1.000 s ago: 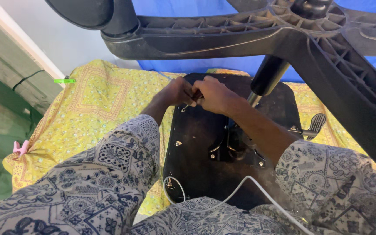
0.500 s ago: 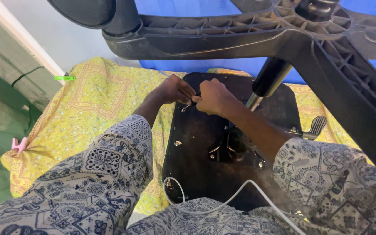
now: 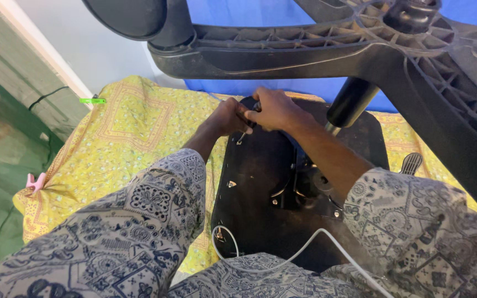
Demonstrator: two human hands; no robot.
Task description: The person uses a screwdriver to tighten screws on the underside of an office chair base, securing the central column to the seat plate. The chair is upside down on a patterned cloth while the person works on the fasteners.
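An upturned office chair lies before me, its black seat underside (image 3: 260,182) facing up on a yellow patterned cloth (image 3: 133,127). My right hand (image 3: 271,108) is closed around the dark handle of a screwdriver (image 3: 245,118), whose metal shaft points down at the seat's far left corner. My left hand (image 3: 228,117) sits right beside it, fingers pinched at the shaft near the tip. The black star base (image 3: 360,44) with a caster (image 3: 133,16) looms overhead.
The gas column (image 3: 351,102) rises from a metal mechanism plate (image 3: 305,187) with a lever (image 3: 412,163) at the right. A white cable (image 3: 310,243) crosses my lap. A green net (image 3: 6,165), a pink clip (image 3: 33,181) and a green clip (image 3: 92,101) lie at the left.
Both hands stay together at the seat's far left corner with only small shifts. The view has drifted slightly.
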